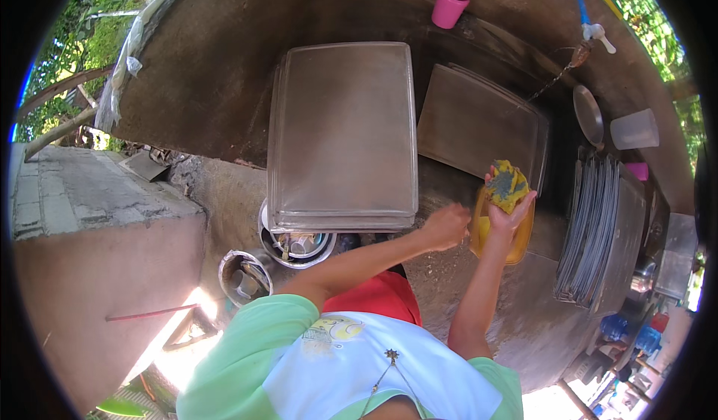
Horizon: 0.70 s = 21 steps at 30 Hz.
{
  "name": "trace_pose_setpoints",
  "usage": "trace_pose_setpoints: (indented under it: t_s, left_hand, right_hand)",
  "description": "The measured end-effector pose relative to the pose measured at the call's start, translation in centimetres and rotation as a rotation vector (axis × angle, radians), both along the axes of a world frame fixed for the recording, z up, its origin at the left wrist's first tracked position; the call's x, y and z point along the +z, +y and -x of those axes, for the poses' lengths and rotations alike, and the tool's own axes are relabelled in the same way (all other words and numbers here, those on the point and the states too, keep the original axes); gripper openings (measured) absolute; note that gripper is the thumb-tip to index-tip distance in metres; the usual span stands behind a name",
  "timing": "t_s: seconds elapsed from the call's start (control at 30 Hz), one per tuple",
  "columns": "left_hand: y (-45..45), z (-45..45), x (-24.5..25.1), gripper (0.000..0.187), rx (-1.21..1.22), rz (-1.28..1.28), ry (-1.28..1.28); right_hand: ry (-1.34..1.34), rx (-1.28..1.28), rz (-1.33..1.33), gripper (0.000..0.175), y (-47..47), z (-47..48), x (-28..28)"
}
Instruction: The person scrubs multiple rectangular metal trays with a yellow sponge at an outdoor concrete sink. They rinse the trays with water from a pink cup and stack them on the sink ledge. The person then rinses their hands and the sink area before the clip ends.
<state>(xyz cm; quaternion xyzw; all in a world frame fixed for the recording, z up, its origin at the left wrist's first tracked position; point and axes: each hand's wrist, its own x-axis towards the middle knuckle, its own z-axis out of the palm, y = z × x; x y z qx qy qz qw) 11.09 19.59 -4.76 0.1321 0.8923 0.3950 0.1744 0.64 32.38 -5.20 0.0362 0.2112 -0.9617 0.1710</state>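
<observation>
My right hand (pixel 510 215) is raised palm up, holding a worn yellow and grey scrubbing sponge (pixel 507 187) against the fingers. Just left of it, my left hand (pixel 447 228) is curled into a loose fist, with nothing visible in it. Below the hands is a yellow plastic container (pixel 520 246), partly hidden by my right forearm. A stack of metal baking trays (pixel 345 134) lies in front of me, its near edge close to my left forearm. More flat trays (pixel 477 120) lie at an angle behind the sponge.
A tap (pixel 599 34) at the upper right runs a thin water stream onto the angled trays. Several trays (pixel 589 229) stand on edge at right, near a round pan (pixel 588 116) and a white tub (pixel 635 129). A pink cup (pixel 450 6) stands behind. Metal pots (pixel 245 277) sit below left.
</observation>
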Motion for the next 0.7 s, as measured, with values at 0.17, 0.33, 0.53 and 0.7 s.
trace_pose_setpoints:
  t_s: [0.17,0.33,0.53,0.7]
  left_hand:
    - [-20.6,-2.8,-0.8,0.041,1.135,0.271,0.644]
    - [-30.0,-9.8,-6.9,0.044,1.367,0.776,0.35]
    - [-28.8,-10.0,-7.7,0.047,1.255,0.81,0.342]
    - [-29.1,-9.6,-5.9,0.052,1.338,0.788,0.279]
  right_hand:
    - [0.859,0.165,-1.471,0.038,-11.0,-2.5,0.6]
    - [1.616,0.019,-1.926,0.041,-25.1,-1.5,-4.1]
    - [1.943,0.062,-1.555,0.037,-38.1,-2.6,-5.0]
    - [1.545,0.394,-2.369,0.048,-30.9,2.2,-2.5]
